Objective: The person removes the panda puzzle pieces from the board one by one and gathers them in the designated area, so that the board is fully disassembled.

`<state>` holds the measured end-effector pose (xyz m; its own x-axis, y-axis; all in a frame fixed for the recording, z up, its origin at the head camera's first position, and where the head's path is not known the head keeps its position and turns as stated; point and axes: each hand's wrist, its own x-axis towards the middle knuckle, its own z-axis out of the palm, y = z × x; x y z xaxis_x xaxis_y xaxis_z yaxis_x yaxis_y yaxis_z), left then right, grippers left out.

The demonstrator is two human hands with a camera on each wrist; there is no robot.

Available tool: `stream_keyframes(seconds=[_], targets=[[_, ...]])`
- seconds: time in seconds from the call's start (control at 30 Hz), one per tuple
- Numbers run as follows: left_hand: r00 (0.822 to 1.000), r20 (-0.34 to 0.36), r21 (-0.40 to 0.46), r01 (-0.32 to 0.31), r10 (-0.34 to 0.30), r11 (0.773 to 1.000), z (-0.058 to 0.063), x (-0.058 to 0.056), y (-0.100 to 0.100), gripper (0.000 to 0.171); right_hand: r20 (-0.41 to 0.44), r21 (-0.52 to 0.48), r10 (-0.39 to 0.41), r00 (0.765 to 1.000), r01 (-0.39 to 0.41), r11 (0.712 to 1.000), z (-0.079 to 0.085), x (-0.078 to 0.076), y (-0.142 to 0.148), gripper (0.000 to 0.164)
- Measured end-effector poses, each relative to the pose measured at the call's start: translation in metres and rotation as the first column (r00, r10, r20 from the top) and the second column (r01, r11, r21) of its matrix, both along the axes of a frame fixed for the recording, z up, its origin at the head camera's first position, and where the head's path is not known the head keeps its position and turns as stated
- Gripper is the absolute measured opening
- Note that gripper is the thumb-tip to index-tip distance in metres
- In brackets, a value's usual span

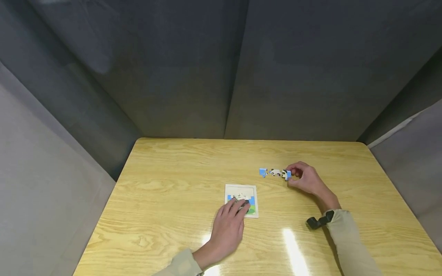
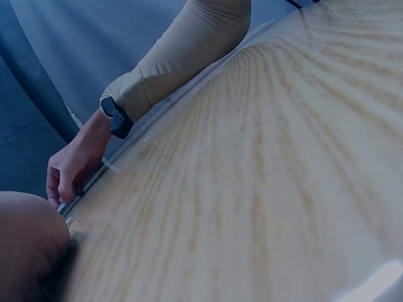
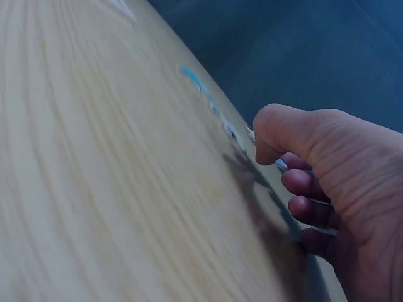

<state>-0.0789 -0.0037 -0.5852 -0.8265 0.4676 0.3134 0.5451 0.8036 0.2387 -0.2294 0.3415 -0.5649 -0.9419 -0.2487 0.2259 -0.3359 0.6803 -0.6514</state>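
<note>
In the head view, my left hand (image 1: 228, 226) lies with its fingertips over a small white-framed jigsaw puzzle (image 1: 257, 199), hiding part of its picture. Blue, green and white areas of the puzzle show around the fingers. Farther right, my right hand (image 1: 307, 179) pinches a blue, black and white puzzle piece (image 1: 287, 174) between thumb and fingers. Two loose pieces lie in a row to its left: a black-and-white puzzle piece (image 1: 275, 172) and a blue puzzle piece (image 1: 263, 172). In the right wrist view, the thumb and curled fingers of the right hand (image 3: 340, 170) hide most of the held piece.
The wooden table (image 1: 165, 199) has rounded far corners. Dark grey curtains (image 1: 179, 76) stand behind its far edge, with lighter panels at both sides. A black band with a small device (image 1: 319, 220) sits on the right wrist.
</note>
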Motion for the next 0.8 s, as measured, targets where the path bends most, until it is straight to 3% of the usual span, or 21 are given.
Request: stream_keyframes(seconds=[0.37, 0.8], targets=[[1.000, 0.000, -0.002, 0.002, -0.002, 1.000, -0.0007, -0.0003, 0.0002, 0.044, 0.015, 0.066, -0.006, 1.000, 0.004, 0.998, -0.0064, -0.0081, 0.0090, 0.034], [1.000, 0.004, -0.020, 0.001, -0.001, 1.000, -0.0027, -0.0016, 0.0006, 0.044, 0.055, 0.060, -0.010, 0.998, 0.007, 0.998, -0.0040, -0.0048, 0.0061, 0.036]])
